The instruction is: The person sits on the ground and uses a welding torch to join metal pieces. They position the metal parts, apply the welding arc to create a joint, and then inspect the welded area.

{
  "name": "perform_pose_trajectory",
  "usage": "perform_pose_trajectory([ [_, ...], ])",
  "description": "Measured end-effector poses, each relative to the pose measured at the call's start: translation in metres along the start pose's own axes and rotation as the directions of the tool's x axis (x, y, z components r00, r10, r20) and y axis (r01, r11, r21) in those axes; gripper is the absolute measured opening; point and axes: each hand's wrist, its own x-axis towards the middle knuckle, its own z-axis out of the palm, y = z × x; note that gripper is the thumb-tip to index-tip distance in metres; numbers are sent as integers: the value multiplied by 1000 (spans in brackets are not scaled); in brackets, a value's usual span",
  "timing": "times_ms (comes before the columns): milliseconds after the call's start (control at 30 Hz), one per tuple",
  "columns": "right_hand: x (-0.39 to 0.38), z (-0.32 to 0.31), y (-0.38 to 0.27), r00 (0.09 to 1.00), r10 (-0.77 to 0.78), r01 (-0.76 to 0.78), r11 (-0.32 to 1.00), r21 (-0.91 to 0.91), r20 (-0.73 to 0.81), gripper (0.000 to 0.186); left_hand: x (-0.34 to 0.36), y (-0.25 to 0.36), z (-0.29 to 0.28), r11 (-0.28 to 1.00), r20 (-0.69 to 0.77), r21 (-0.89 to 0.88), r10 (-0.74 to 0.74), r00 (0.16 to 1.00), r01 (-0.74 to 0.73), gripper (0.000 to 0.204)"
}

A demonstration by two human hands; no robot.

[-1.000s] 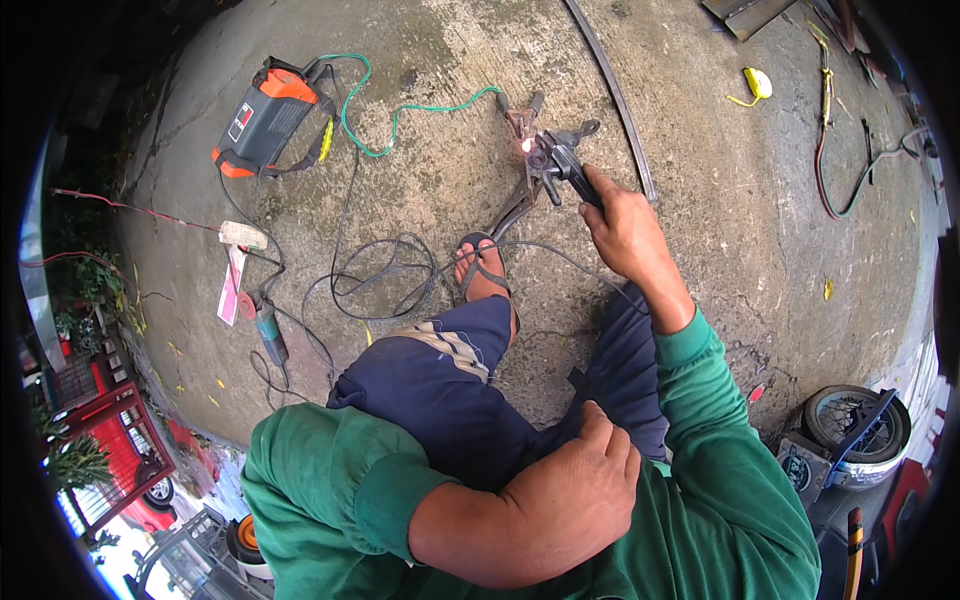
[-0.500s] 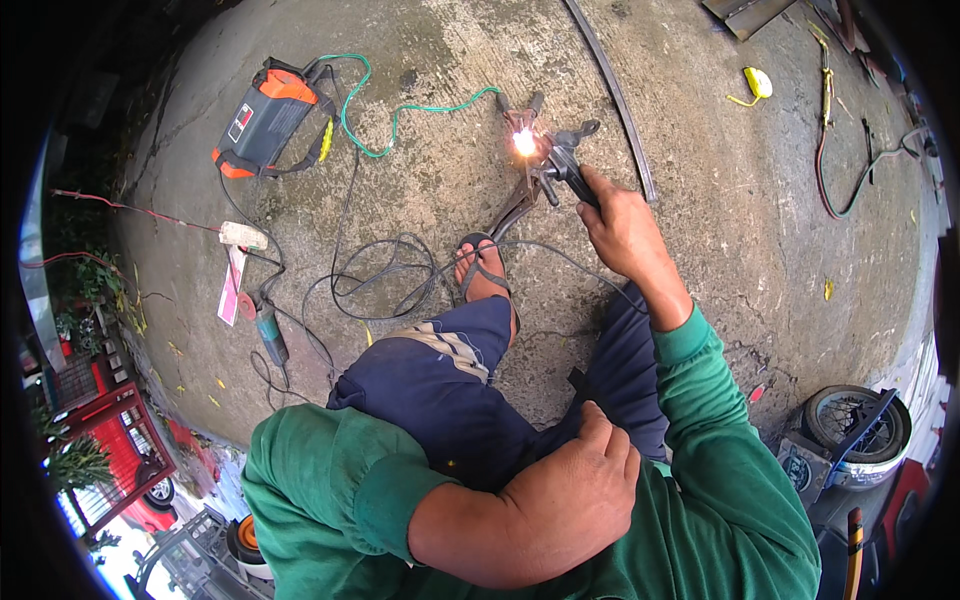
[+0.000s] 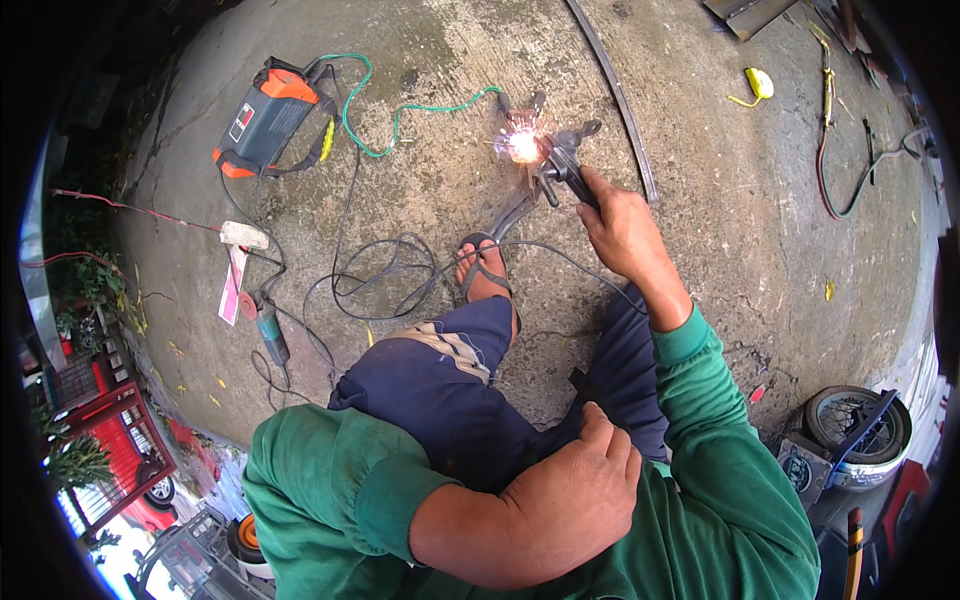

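Note:
My right hand (image 3: 625,230) is wrapped round the black handle of a welding electrode holder (image 3: 570,170). Beyond its jaws a bright arc (image 3: 523,147) throws sparks over a metal workpiece (image 3: 512,212) that runs down toward my foot. Glare hides the exact point of contact. At the far end of the workpiece, a ground clamp (image 3: 522,108) joins a green cable (image 3: 420,108). My left hand (image 3: 590,485) is bent across my lap with its fingers curled closed. Its palm side is hidden, so anything in it cannot be made out.
An orange and grey welding machine (image 3: 268,118) stands far left on concrete. Black cable (image 3: 385,280) lies coiled beside my sandalled foot (image 3: 483,268). An angle grinder (image 3: 270,335) lies at left. A long metal bar (image 3: 615,95) and a yellow tape measure (image 3: 758,83) are far right.
The arc has flared wider and now sprays sparks to the sides. Both hands keep nearly the same places and grips.

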Motion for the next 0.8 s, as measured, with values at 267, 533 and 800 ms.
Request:
perform_pose_trajectory([
  [267,0,2,1,1000,-13,13,1000,10,-18,53,0,0,-1,1000,-4,15,2,1000,-2,29],
  [533,0,-1,0,1000,9,-9,1000,5,0,52,0,-1,-1,1000,-5,23,9,1000,-9,30],
  [800,-1,-2,3,992,-20,32,995,93,-125,53,0,1,0,1000,-7,18,-6,1000,7,28],
])
